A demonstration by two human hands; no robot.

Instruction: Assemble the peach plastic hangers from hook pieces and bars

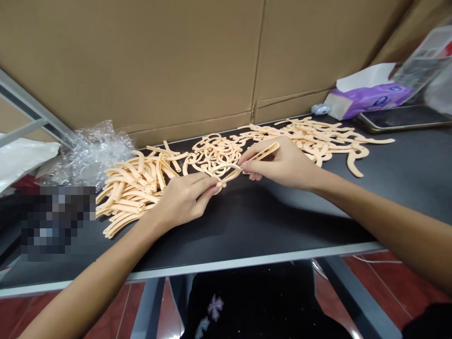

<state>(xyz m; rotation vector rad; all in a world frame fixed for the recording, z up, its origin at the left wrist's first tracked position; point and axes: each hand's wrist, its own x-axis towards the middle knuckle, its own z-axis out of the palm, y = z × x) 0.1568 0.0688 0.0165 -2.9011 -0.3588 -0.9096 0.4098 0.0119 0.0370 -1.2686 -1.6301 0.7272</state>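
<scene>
My right hand point(278, 164) pinches a peach-coloured, slightly curved plastic strip point(264, 153) with a hollow channel along it. My left hand point(189, 195) is closed on a curved peach plastic piece point(229, 175), whose loop reaches across to the strip's lower end. Where the two pieces meet, my fingertips hide part of them. To the left of my left hand lies a heap of similar hollow strips point(137, 181). Behind both hands is a pile of ring-like pieces point(217, 149). Flat S-shaped pieces point(318, 134) are spread beyond my right hand.
Crumpled clear plastic wrap point(100, 148) lies at the back left. A purple tissue pack point(370, 96) and a phone point(406, 117) are at the back right. Brown cardboard point(169, 61) stands along the back of the black table point(254, 230). A blurred dark patch covers the left edge.
</scene>
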